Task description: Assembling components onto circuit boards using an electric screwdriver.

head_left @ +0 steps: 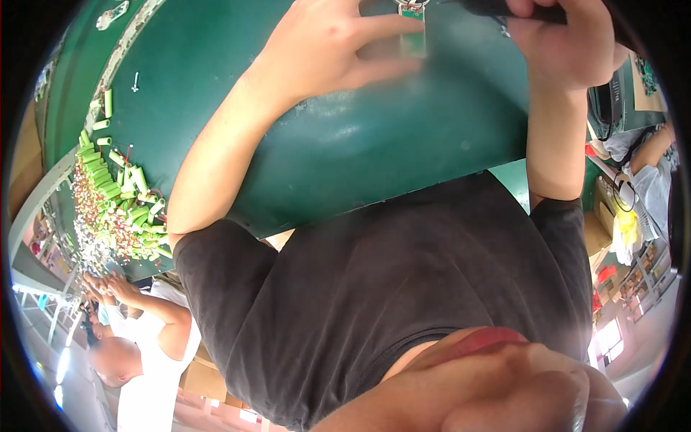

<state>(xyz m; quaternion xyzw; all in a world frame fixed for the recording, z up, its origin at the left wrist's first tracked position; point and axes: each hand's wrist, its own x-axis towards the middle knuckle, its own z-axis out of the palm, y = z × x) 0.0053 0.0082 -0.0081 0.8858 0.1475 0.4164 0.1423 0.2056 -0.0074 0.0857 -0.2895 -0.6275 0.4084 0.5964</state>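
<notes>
On the green tabletop [317,144], at the upper edge of the view, lies a small pale-rimmed piece with a green circuit board [412,42] and a metal ring at its top. Reaching in from the left, my left hand [335,50] has its fingers stretched and apart. One fingertip crosses the board; another finger lies lower, apart from it. To the right of the board, my right hand [565,47] is closed round a dark, long-handled tool [548,14]. Its kind is unclear, and the upper edge cuts it off. The upper part of my left hand is also cut off.
A heap of green cylindrical cells [108,183] with red wires lies at the left. Near it are a small pale screw-like piece [135,81] and a raised table rim [126,43]. Co-workers sit at lower left [147,338] and far right [651,180]. A black object [608,104] stands at right.
</notes>
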